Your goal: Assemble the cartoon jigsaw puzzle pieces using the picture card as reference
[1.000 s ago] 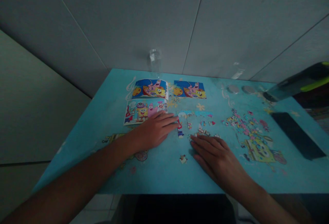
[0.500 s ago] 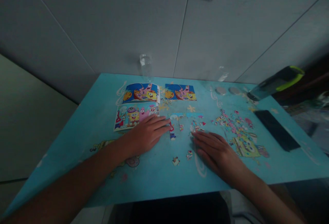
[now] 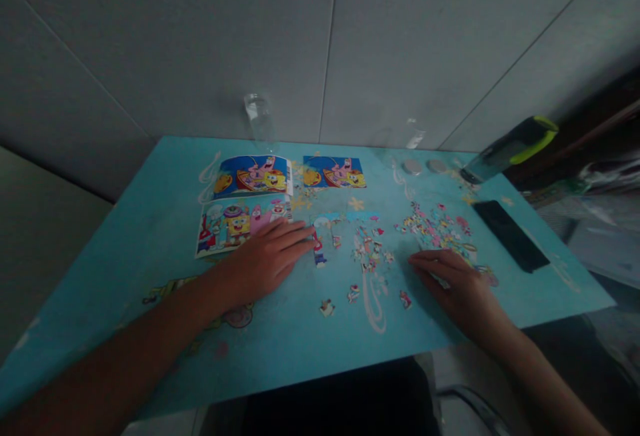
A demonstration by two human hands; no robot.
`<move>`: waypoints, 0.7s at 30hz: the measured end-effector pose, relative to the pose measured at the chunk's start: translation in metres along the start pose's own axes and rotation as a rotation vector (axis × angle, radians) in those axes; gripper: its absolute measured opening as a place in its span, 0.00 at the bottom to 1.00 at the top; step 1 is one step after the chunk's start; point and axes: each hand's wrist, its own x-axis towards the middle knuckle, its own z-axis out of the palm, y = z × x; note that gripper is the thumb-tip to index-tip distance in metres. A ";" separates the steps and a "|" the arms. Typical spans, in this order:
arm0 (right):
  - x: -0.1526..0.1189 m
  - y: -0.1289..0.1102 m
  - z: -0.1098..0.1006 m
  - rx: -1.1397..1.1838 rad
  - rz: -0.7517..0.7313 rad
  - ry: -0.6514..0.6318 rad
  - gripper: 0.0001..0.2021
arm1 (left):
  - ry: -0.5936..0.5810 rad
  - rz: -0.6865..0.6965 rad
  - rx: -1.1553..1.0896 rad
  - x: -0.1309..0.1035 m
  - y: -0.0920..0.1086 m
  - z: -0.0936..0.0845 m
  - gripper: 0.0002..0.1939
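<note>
My left hand (image 3: 273, 256) lies flat, fingers stretched out. Its fingertips touch a joined strip of puzzle pieces (image 3: 319, 249), and its back fingers cover the corner of a cartoon picture sheet (image 3: 235, 226). My right hand (image 3: 455, 283) is held low over the table, thumb and fingertips together in a pinch; whatever they hold is too small to make out. Left of it is a scattered cluster of puzzle pieces (image 3: 370, 249). Beyond it lies a bigger pile of pieces (image 3: 437, 226). Loose single pieces, among them a red-and-white piece (image 3: 405, 299), lie nearer the front.
Behind are a blue picture sheet (image 3: 253, 176), a matching smaller picture card (image 3: 334, 172), a clear jar (image 3: 260, 119), another clear container (image 3: 414, 136) and two round lids (image 3: 413, 167). At right stand a dark bottle (image 3: 507, 149) and a black phone-like slab (image 3: 510, 235).
My right hand has moved right, off the middle cluster, and its fingers have drawn into a pinch. A red-and-white piece now shows near it. The left hand stays put; the view has shifted.
</note>
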 end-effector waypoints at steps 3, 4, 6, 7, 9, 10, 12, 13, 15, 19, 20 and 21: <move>-0.004 -0.012 0.005 -0.017 -0.050 -0.071 0.16 | -0.001 0.001 0.003 0.000 -0.001 0.001 0.24; -0.005 -0.017 0.007 -0.032 -0.064 -0.091 0.18 | 0.001 0.003 -0.001 0.000 -0.001 0.001 0.24; -0.004 -0.029 0.011 -0.063 -0.078 -0.135 0.22 | 0.002 0.005 -0.007 0.000 0.000 0.000 0.24; -0.003 -0.034 0.012 -0.078 -0.077 -0.153 0.24 | 0.001 0.006 -0.007 0.000 0.000 0.000 0.24; 0.003 -0.043 0.015 -0.109 -0.073 -0.178 0.28 | -0.003 0.003 0.000 0.000 0.000 -0.001 0.24; 0.007 -0.045 0.017 -0.122 -0.069 -0.187 0.30 | -0.006 0.002 0.005 0.000 0.000 -0.001 0.24; 0.017 -0.048 0.020 -0.140 -0.053 -0.200 0.31 | -0.012 0.002 0.009 0.000 0.000 -0.001 0.24; 0.023 -0.049 0.022 -0.145 -0.044 -0.213 0.31 | -0.015 0.000 0.009 0.000 0.000 -0.001 0.24; 0.033 -0.049 0.025 -0.154 -0.029 -0.242 0.30 | -0.018 -0.005 0.002 -0.001 0.000 0.000 0.24; 0.039 -0.055 0.028 -0.175 -0.055 -0.284 0.28 | -0.014 -0.006 -0.008 -0.001 0.000 0.000 0.25; 0.038 -0.059 0.028 -0.172 -0.071 -0.298 0.28 | -0.013 -0.003 -0.007 -0.001 0.000 0.000 0.25; 0.035 -0.062 0.028 -0.166 -0.087 -0.312 0.28 | -0.013 -0.001 -0.004 -0.001 0.000 0.000 0.25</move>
